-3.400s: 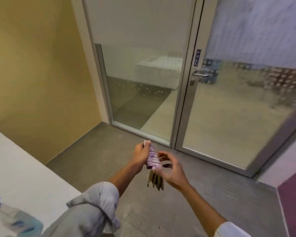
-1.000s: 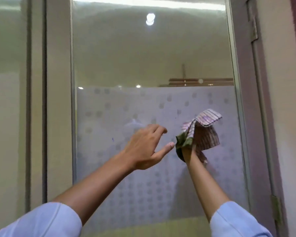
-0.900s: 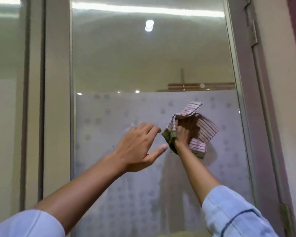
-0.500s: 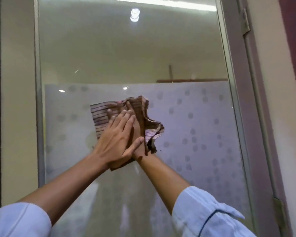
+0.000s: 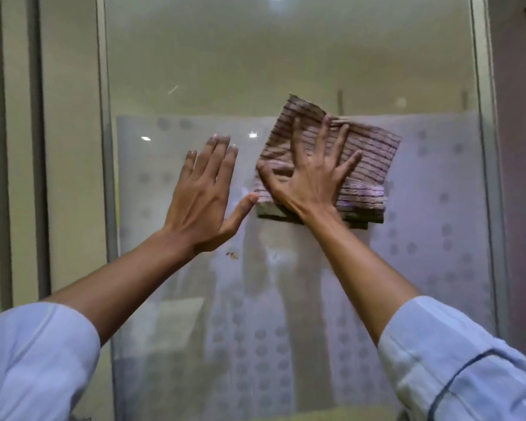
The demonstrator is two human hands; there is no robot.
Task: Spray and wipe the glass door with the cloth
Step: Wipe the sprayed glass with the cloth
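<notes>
The glass door [image 5: 286, 62] fills the view, clear above and frosted with a dot pattern lower down. A striped cloth [image 5: 368, 159], folded into a rough square, lies flat against the glass at the top edge of the frosted band. My right hand [image 5: 312, 174] is spread over the cloth and presses it to the pane. My left hand [image 5: 204, 196] is held up flat just left of the cloth, fingers together, thumb tip near the cloth's lower left corner, holding nothing. No spray bottle is in view.
The door's metal frame [image 5: 483, 147] runs down the right side and another upright [image 5: 102, 147] down the left. A second glass panel [image 5: 16, 147] stands further left. A small brown speck [image 5: 232, 254] sits on the pane below my left hand.
Half a second ago both hands lay together on the crumpled cloth. Now the cloth is spread flatter and further right under my right hand alone, and my left hand has come off it.
</notes>
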